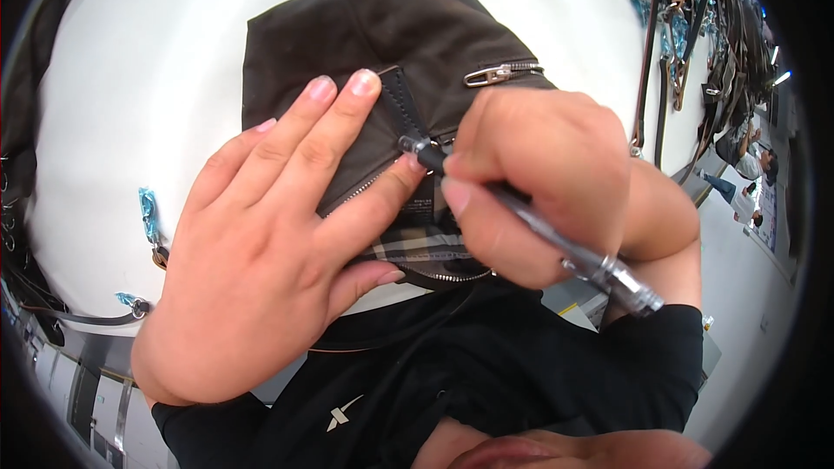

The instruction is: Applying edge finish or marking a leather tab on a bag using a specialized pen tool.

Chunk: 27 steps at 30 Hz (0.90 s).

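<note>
Left hand [261, 243] flat, fingers spread on dark bag [391, 35], right hand [539, 182] fisted around pen [539, 226]

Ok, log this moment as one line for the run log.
left hand flat on dark brown bag, spreading zip pocket | right hand grips pen, tip at pocket opening | white table

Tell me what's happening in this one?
A person works on a dark brown bag lying on a white table. The left hand lies flat on it, fingers spread beside an open zip pocket with checked lining. The right hand holds a pen-like tool, its tip at the pocket's edge. A metal zip pull lies just above.
</note>
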Available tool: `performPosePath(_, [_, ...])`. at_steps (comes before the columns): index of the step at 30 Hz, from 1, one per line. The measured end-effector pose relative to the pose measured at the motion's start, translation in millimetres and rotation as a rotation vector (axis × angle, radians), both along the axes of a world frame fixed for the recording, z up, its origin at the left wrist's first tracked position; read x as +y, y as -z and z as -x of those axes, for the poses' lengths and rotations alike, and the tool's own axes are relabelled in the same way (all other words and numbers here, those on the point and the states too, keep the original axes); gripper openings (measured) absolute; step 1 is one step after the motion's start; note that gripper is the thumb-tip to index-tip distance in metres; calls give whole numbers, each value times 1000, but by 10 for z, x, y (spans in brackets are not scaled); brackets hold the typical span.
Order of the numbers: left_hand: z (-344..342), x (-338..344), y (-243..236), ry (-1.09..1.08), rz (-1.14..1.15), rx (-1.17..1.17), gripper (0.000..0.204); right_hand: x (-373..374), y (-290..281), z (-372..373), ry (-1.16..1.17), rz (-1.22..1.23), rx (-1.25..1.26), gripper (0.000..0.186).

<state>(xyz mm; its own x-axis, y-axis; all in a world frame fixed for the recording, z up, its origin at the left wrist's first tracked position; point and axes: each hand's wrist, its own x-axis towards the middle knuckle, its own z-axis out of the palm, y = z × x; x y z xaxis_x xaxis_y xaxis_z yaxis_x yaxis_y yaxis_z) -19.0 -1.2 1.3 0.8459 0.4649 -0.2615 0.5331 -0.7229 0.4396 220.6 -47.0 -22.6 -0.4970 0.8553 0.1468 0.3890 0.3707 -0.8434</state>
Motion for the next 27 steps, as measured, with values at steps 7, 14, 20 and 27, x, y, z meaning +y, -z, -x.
performPosePath(7, [5, 11, 1, 3, -8, 0, 62, -17, -29, -18, 11, -37, -9, 16])
performPosePath(14, [7, 22, -1, -2, 18, -10, 61, -36, -60, 40, 127, -39, -36, 15])
performPosePath(20, [11, 30, 19, -5, 32, -35, 61, -8, 3, 52, 155, -119, -52, 16])
performPosePath(27, [40, 34, 14, -51, 65, -65, 60, -4, -90, -12, 46, -56, -113, 16])
